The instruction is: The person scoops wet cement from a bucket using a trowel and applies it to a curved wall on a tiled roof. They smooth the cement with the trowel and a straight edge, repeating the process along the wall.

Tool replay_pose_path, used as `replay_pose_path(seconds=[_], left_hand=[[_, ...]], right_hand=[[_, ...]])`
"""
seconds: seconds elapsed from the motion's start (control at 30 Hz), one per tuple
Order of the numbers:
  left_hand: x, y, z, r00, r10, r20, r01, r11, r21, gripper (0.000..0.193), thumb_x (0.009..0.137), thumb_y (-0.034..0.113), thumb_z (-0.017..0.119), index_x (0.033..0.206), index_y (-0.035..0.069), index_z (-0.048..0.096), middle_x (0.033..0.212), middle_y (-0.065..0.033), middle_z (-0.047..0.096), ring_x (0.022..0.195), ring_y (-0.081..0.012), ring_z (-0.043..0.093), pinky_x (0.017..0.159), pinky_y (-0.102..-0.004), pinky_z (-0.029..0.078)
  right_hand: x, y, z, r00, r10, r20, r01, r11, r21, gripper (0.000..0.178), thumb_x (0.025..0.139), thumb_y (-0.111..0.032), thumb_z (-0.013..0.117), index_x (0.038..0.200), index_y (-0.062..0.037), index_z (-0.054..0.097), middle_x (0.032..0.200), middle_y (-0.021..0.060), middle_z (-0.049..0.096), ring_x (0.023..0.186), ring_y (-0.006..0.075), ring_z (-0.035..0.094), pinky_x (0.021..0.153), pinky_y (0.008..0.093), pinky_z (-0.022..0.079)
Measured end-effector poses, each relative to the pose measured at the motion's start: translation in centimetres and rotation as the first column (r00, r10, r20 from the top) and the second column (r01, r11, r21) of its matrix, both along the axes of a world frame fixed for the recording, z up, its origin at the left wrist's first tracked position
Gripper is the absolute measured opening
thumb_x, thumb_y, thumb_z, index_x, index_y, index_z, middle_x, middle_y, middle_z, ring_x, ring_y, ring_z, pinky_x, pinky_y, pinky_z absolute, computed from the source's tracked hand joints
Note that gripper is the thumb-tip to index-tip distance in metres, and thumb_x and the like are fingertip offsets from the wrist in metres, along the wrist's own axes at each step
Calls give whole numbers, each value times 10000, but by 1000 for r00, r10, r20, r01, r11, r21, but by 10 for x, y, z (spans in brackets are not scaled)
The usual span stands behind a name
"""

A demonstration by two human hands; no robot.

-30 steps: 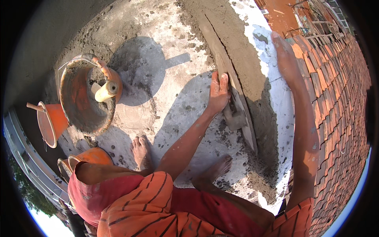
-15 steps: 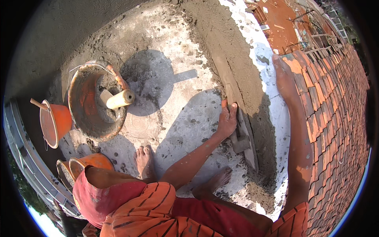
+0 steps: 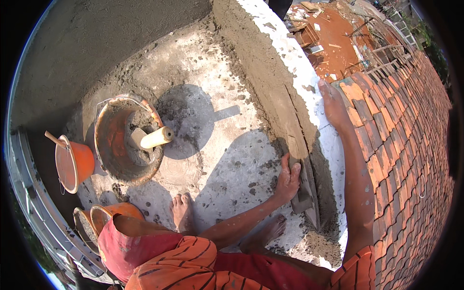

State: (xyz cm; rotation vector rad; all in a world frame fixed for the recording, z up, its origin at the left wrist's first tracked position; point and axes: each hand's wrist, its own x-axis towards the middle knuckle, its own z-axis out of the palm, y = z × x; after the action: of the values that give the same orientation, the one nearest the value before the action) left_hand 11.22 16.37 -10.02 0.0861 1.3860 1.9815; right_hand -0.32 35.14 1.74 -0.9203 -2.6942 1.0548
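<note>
My left hand point(image 3: 288, 181) is closed around the handle of a long plastering float point(image 3: 311, 212). The float lies lengthwise against the wet mortar face point(image 3: 256, 67) of a low wall, and my fingers hide part of its grip. On the wall's white top point(image 3: 285, 50), my right hand point(image 3: 331, 104) rests with its fingers stretched out and holds nothing. A thin crack-like line runs along the mortar just beyond the float.
A large mortar-caked bucket point(image 3: 104, 145) holds mortar and a tool with a pale handle point(image 3: 157, 137). Smaller orange buckets point(image 3: 82, 164) stand left. Mortar splatters dot the concrete floor point(image 3: 232, 166) around my bare feet. Roof tiles point(image 3: 396, 159) slope beyond the wall.
The view has shifted, so the buckets and wall sit lower in the picture. My left hand still grips the float against the mortar; my right hand stays on the wall top.
</note>
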Motion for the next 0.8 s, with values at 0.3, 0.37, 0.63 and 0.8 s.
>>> replay_pose_path(seconds=[0.3,0.37,0.63,0.8], left_hand=[[-211,23,-18,988,113,-101,-122,989,-89,449,982,459,413,1145,41,389,639,-23,445,469,-96,447,422,-271,400],[-192,17,-40,994,106,8,-105,991,-86,439,983,462,409,1145,55,388,624,-6,421,467,-84,437,418,-265,397],[21,2,-23,977,13,212,19,989,-149,695,976,487,394,1442,14,188,731,-43,523,506,-114,482,477,-289,427],[-48,22,-74,993,108,-48,-114,979,-168,579,986,446,400,1348,2,312,750,-49,524,508,-124,479,485,-298,423]], right_hand=[[3,1,5,1000,-16,24,16,1000,7,621,960,-501,386,1258,26,523,1260,231,543,1214,330,486,1037,381,330],[-2,1,-1,1000,-2,16,2,1000,4,620,962,-499,384,1257,29,522,1251,233,547,1206,334,491,1034,383,332],[2,0,6,1000,-16,21,15,997,73,606,970,-474,394,1219,59,540,1152,250,594,1131,348,537,996,386,364],[5,-3,7,1000,4,1,-4,1000,30,602,971,-473,396,1214,59,542,1153,244,593,1125,331,541,989,383,368]])
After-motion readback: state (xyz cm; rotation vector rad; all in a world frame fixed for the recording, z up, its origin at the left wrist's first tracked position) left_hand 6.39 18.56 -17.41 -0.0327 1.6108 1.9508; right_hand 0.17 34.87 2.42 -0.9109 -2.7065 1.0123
